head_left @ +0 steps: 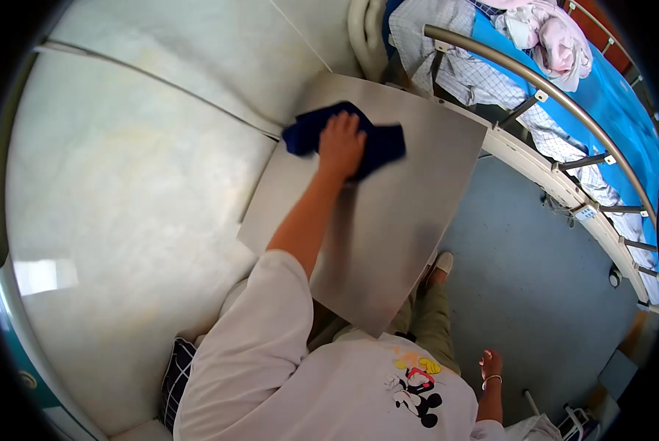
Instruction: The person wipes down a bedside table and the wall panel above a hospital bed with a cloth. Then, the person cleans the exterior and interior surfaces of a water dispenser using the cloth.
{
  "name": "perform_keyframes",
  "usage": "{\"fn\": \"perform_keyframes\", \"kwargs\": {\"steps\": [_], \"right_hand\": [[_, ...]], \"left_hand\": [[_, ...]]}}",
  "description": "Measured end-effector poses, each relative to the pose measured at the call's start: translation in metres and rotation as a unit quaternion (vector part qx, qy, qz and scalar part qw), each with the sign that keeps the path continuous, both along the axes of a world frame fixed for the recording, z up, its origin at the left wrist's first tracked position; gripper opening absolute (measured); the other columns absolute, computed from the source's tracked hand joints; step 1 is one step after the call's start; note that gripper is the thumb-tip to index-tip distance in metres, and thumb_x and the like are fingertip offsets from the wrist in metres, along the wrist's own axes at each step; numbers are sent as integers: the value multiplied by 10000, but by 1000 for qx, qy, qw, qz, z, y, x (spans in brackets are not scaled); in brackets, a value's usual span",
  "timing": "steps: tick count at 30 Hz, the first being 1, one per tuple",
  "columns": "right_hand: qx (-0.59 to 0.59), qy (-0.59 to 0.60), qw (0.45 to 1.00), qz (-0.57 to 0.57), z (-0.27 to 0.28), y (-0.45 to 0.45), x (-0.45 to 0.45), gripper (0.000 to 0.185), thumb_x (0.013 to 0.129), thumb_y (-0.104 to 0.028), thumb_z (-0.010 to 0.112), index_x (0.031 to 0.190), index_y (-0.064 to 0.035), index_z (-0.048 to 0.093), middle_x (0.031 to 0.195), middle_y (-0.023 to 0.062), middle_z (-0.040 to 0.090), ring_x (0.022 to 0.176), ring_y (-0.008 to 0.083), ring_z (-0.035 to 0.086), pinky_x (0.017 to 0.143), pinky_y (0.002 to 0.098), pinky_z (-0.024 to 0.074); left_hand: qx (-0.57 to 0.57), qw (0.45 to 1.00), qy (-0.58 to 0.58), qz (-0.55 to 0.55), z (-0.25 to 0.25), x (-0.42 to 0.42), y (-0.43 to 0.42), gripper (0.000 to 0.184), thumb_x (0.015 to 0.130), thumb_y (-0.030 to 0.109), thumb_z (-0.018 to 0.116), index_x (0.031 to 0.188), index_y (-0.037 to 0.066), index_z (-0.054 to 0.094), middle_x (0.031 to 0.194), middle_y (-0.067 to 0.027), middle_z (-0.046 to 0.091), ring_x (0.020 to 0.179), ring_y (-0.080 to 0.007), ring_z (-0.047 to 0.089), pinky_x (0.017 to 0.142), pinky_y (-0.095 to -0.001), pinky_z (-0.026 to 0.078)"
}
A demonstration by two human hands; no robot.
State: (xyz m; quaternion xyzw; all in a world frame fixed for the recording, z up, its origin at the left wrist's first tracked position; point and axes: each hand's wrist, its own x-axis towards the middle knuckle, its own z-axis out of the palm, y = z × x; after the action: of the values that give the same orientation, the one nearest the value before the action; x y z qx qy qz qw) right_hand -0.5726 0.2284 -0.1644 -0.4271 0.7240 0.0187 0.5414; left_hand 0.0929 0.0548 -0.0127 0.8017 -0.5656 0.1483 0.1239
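Fingers slightly spread, the left hand (342, 145) lies over the cloth (383, 145) on the tabletop (410, 198), near its far left corner, while the right hand (492, 363) hangs curled, right of the near corner.

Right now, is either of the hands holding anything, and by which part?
The left hand presses a dark blue cloth near its middle against the tabletop; whether it also grips cannot be told. Nothing shows in the right hand.
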Motion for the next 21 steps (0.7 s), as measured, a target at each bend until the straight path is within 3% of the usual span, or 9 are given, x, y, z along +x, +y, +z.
{"fn": "perform_keyframes", "kwargs": {"steps": [5, 7, 11, 13, 15, 19, 21], "right_hand": [[25, 37, 998, -51, 7, 9, -11, 171, 850, -72, 503, 967, 12, 594, 727, 48, 581, 609, 111, 534, 548, 265, 465], [36, 46, 997, -57, 9, 18, -16, 165, 849, -67, 501, 957, 12, 597, 713, 41, 574, 597, 107, 528, 529, 260, 458], [80, 43, 992, -93, 2, 40, -18, 133, 860, -112, 520, 907, -8, 589, 683, 24, 520, 550, 119, 509, 468, 259, 433], [64, 12, 993, -101, -10, 52, -25, 119, 861, -115, 524, 891, -18, 587, 671, 19, 510, 538, 118, 501, 455, 259, 424], [60, 2, 991, -122, -15, 63, -29, 111, 858, -120, 520, 861, -29, 584, 647, 15, 488, 517, 116, 484, 450, 261, 426], [97, 35, 984, -145, -23, 54, -23, 136, 840, -91, 522, 907, -7, 607, 685, 63, 571, 556, 135, 557, 494, 285, 480], [43, 39, 996, -63, -25, 50, -18, 163, 836, -121, 534, 925, -6, 607, 737, 89, 605, 585, 162, 589, 529, 303, 505]], "left_hand": [[69, 989, -10, 128, 0, 67, -68, 397, 897, 347, 414, 1187, 82, 473, 1213, -121, 466, 1118, -336, 452, 898, -436, 413], [80, 984, 20, 159, -5, 92, -86, 419, 891, 387, 394, 1191, 105, 475, 1185, -96, 463, 1153, -317, 417, 887, -474, 403], [82, 988, -16, 130, -37, 148, -116, 418, 902, 391, 367, 1184, 104, 479, 1260, -89, 435, 1174, -323, 404, 915, -485, 381], [148, 974, 59, 161, -24, 148, -133, 436, 905, 394, 344, 1178, 90, 495, 1289, -89, 437, 1208, -329, 375, 938, -493, 357], [212, 951, 121, 189, 20, 86, -132, 446, 902, 397, 333, 1155, 81, 522, 1275, -96, 467, 1232, -335, 351, 951, -505, 335], [87, 992, 73, 64, 5, 16, -128, 351, 861, 350, 442, 1079, 101, 562, 1165, -93, 536, 1195, -313, 393, 940, -535, 324], [44, 997, 71, 1, 6, -23, -127, 326, 845, 320, 478, 1083, 114, 560, 1143, -79, 541, 1184, -309, 391, 935, -546, 324]]}}
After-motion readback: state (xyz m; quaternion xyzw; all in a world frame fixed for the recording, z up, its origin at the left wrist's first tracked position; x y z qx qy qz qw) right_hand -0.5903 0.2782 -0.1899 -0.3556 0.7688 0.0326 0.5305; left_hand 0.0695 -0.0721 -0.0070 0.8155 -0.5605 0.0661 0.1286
